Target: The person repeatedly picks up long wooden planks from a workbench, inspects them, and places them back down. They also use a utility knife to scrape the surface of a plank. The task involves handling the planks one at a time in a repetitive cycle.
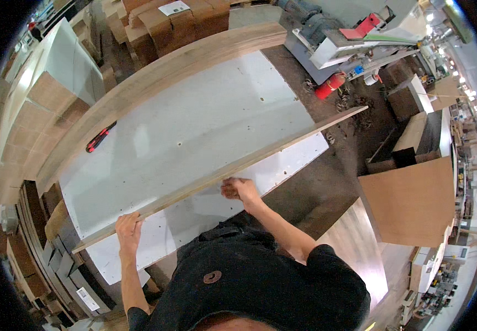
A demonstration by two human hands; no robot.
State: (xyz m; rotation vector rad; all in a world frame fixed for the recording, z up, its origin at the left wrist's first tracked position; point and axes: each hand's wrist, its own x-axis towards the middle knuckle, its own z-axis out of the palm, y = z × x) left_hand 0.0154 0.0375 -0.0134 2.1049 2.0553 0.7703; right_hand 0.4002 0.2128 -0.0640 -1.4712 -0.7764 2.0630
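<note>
A long, thin wooden board (271, 153) stands on its edge, slanting across a white panel (194, 118) in front of me. My left hand (128, 229) is closed over the board's upper edge toward its left end, thumb and fingertips on the wood. Close to the board's near side, around its middle, is my right hand (239, 190). Its fingers are loosely bent and a little blurred, with nothing visible in them; whether they touch the board I cannot tell. A red-and-black utility knife (101, 137) lies at the panel's far left.
Long wooden boards (161, 69) line the panel's far side. Cardboard stacks (183, 25) stand beyond. At right are a red fire extinguisher (331, 85), a machine with a motor (321, 27) and a brown panel stack (409, 201). Dark boards (76, 270) are piled at lower left.
</note>
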